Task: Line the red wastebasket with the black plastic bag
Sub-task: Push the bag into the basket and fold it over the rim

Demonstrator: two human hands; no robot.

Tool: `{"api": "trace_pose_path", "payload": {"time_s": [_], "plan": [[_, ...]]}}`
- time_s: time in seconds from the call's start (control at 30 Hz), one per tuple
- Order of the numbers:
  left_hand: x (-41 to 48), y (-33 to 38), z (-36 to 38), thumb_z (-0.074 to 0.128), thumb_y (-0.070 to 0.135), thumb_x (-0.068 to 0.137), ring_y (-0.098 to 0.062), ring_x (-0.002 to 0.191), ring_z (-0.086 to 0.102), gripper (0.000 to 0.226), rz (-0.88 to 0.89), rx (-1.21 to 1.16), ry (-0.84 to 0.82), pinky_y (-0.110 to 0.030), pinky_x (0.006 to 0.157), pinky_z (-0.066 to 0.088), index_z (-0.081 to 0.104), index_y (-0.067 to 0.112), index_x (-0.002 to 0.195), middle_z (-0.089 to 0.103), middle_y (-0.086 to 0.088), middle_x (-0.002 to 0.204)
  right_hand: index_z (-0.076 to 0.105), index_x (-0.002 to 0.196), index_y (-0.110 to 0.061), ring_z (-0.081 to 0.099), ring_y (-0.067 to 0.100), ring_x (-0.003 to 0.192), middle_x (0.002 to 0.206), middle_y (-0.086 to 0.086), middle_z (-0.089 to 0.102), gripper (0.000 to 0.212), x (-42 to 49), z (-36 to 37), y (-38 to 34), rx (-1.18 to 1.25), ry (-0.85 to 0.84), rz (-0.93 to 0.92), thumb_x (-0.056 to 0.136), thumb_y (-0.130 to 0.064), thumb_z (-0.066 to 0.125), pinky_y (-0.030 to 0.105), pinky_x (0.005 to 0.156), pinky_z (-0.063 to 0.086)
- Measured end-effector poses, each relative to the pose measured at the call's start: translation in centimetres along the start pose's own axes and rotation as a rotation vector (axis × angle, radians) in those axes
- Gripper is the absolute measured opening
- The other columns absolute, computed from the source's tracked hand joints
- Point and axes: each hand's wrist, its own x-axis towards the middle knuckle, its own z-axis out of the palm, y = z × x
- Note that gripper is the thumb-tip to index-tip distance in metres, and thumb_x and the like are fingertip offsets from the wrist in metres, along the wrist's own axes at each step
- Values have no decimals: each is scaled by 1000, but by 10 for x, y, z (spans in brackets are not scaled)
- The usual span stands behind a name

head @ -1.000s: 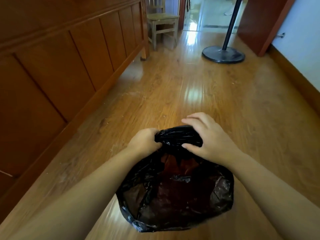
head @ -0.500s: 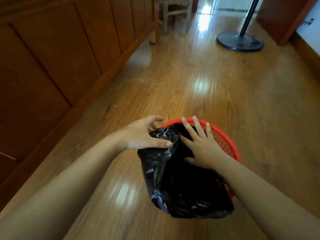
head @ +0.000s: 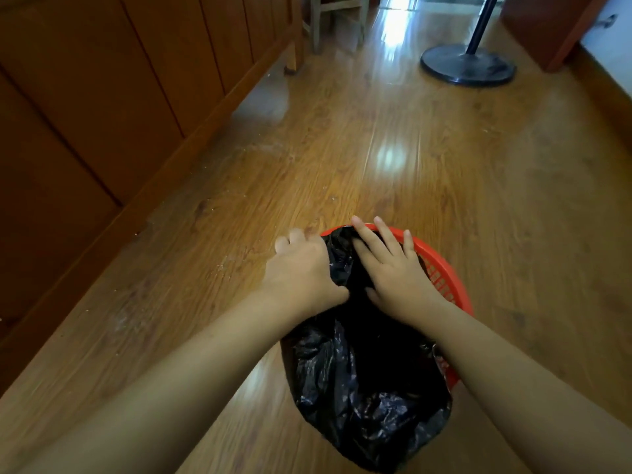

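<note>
Head view: a round red plastic wastebasket point(head: 444, 268) with a lattice wall stands on the glossy brown wooden floor point(head: 410, 172), toward the floor's near end and well apart from the brown wooden panelled board point(head: 102, 97) that runs along the floor's left edge. A crinkled black plastic bag point(head: 369, 388) lies over the wastebasket, hiding its near and left sides and most of its opening. Only the far and right parts of the red rim show. The 2 hands sit close together at the far side of the bag. The left hand point(head: 301, 271) is curled over the bag's edge at the far-left part of the rim, its fingers bent downward round the plastic and its thumb pushed into the bag. The right hand point(head: 393, 271) lies flat on the bag with its fingers straight and spread, their tips reaching the far rim. Near the floor's far end stand a black round stand base with a dark pole point(head: 468, 65) and pale wooden chair legs point(head: 316, 25).
</note>
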Motion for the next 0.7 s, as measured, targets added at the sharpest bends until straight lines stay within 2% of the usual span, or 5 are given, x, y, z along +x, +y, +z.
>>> {"api": "trace_pose_path", "payload": {"time_s": [0.13,0.27,0.37,0.5,0.7], "plan": [[3,-9,1,54,12,79,-28,96,46,30,48,-125,64,-31,72,42,51,2,108,41,-12,114,26,138,-10,21,26,135,154,2,8,79,-4,-10,5,117,79,-33,71,-11,66,55,106,22],[7,-13,6,47,3,82,-17,86,51,34,99,-417,130,-15,62,33,56,8,115,51,-6,116,33,135,-10,36,22,129,152,2,20,64,-9,-32,10,335,220,-51,77,-7,59,38,100,40],[11,-10,13,43,-2,82,-18,93,57,36,61,-693,147,-10,67,39,59,8,112,61,-5,106,36,134,-12,32,14,132,150,-2,24,52,-13,-51,9,469,297,-29,84,-26,33,35,98,42],[20,-10,25,45,3,87,-27,114,49,31,230,-424,123,-20,91,30,53,4,117,55,-15,122,36,134,-19,40,19,124,150,-8,23,59,-13,-54,13,398,240,-44,79,-36,20,39,91,46],[10,-29,27,52,34,86,-27,113,44,39,353,100,244,-40,90,43,52,10,116,52,-8,122,24,141,-16,38,21,119,154,-9,6,67,-10,-31,23,191,22,37,83,3,51,33,81,49]]}}
